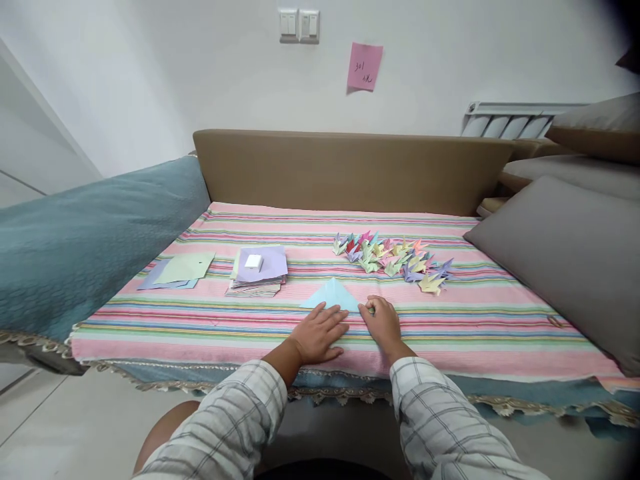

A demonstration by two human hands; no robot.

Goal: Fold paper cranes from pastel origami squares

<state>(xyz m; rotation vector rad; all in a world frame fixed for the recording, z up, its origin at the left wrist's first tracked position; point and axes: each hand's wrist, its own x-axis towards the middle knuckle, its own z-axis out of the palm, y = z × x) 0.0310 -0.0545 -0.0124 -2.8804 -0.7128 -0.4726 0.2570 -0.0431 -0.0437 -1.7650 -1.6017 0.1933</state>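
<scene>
Head view shows cranes (370,260) folded, a paper stack (273,263) left flat, and a blue triangle (333,293) seemingly part-done, left hand (320,333) spread at its edge, right hand (383,323) curled by its corner, grip unclear.

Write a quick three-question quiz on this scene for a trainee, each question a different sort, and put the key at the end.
1. Short answer: What small thing sits on the purple sheet that tops the stack of papers?

2. True or false: The folded paper birds lie to the right of that stack.

3. Multiple choice: What colour is the triangle of paper at the left hand and the right hand?
A) Red
B) Light blue
C) Brown

Key: 1. A white block. 2. True. 3. B.
</scene>
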